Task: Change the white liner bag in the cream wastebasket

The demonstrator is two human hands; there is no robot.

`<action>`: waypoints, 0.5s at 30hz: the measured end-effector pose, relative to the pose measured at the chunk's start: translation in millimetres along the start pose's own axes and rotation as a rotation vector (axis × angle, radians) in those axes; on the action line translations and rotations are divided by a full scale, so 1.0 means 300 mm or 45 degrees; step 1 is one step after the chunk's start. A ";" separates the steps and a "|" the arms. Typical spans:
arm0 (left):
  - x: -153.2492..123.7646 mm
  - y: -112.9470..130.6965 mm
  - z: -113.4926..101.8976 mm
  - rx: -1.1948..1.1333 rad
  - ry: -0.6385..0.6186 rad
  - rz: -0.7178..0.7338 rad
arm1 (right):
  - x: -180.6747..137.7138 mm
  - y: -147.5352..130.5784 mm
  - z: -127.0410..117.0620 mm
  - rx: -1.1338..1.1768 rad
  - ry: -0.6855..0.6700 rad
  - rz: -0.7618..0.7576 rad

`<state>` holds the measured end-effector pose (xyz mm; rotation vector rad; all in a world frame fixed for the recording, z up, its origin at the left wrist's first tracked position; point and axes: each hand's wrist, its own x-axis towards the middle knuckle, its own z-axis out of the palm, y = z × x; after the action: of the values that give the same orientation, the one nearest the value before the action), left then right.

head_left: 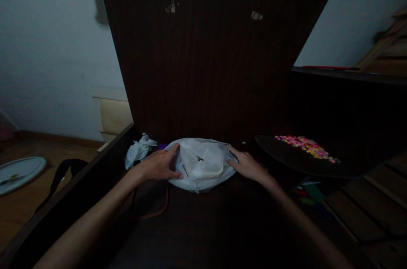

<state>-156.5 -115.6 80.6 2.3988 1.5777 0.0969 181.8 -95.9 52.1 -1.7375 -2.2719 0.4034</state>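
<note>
A round white cloth bundle (203, 171), thin and wrinkled with a dark spot at its centre, lies on the dark wooden surface. My left hand (162, 164) holds its left edge, thumb and fingers spread apart over the cloth. On the opposite side my right hand (247, 165) grips the right edge, with the thumb on top. Just left of my left hand sits a crumpled white plastic bag (138, 152). Some purple material (162, 147) shows behind that hand. What is inside the bundle, if anything, cannot be made out.
A tall dark wooden panel (203, 70) rises behind the bundle. At right, a dark curved board (276, 150) bears a strip of pink and yellow pieces (307, 147). A reddish-brown strap (159, 213) lies in front. A white oval lid or tray (34, 165) rests on the floor at left.
</note>
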 end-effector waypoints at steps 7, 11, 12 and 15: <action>0.113 -0.065 0.070 -0.268 -0.022 0.063 | 0.084 0.028 0.096 0.136 -0.060 0.039; 0.169 -0.094 0.147 -0.543 -0.083 0.234 | 0.095 0.032 0.179 0.233 -0.154 0.037; 0.177 -0.096 0.161 -0.574 -0.105 0.264 | 0.095 0.034 0.194 0.256 -0.172 0.037; 0.182 -0.106 0.178 -0.662 -0.177 0.319 | 0.088 0.050 0.209 0.324 -0.179 0.048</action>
<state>-151.9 -64.0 16.3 2.1173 1.0261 0.3358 165.8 -70.6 -10.8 -1.6708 -2.1684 0.8075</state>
